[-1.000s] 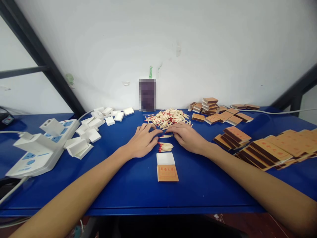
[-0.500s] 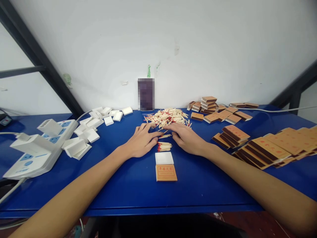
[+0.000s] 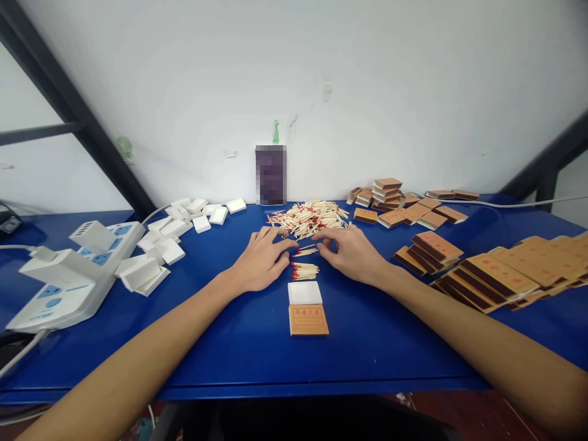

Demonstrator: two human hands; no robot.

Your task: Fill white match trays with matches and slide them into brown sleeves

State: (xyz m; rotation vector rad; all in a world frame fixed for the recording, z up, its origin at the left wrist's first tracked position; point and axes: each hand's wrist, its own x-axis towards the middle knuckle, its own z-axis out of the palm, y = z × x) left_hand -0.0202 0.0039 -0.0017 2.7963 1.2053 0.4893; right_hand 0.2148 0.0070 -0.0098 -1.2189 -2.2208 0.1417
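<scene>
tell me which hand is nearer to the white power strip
Left. The left hand is to the right of the white power strip, with white matchbox trays between them; the right hand is farther right, past the left hand.

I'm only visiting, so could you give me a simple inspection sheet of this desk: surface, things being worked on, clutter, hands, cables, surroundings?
Surface: glossy blue tabletop.
Work things: heap of red-tipped wooden matches; two smaller match groups nearer; orange printed cardboard matchbox, white part beyond it.
Clutter: scattered white cardboard trays left; brown-and-orange cardboard matchbox sleeves right; white plastic power strip left.
Hands: left hand and right hand flank the farther small group; touching unclear.
Cables: white cord off the strip; thin white cable far right.
Surroundings: pale scuffed wall; dark straight frame.
</scene>
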